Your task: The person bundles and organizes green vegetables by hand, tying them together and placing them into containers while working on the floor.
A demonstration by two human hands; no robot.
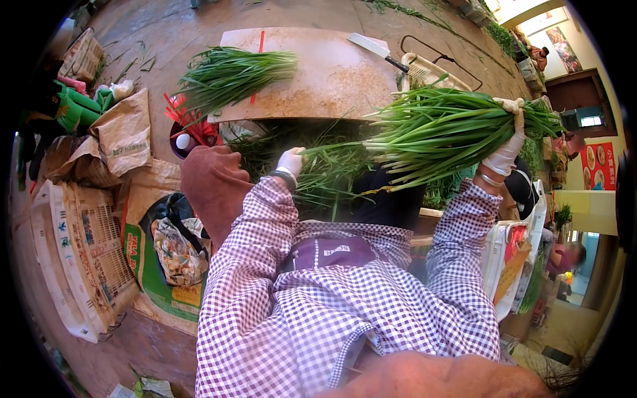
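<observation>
My gloved right hand (507, 149) is raised at the right, its fingers wrapped round a large bunch of garlic chives (441, 129). Their pale cut ends point left, and the leaf tips stick out past the hand. Lower and to the left, my gloved left hand (290, 161) is closed on a few thin chive leaves (332, 147) that stretch toward the bunch. Loose chive scraps (325, 182) are heaped beneath, in front of my lap. On the pale board (325, 73) lies a second chive bunch (239, 73), with a red strip (261, 41) under it.
A knife (378, 50) lies at the board's far right corner, beside a pale basket (434, 71). Red ties (192, 123) fill a container at the board's left. White crates (73, 259) and a brown sack (125, 132) stand left; more crates (521, 245) stand right.
</observation>
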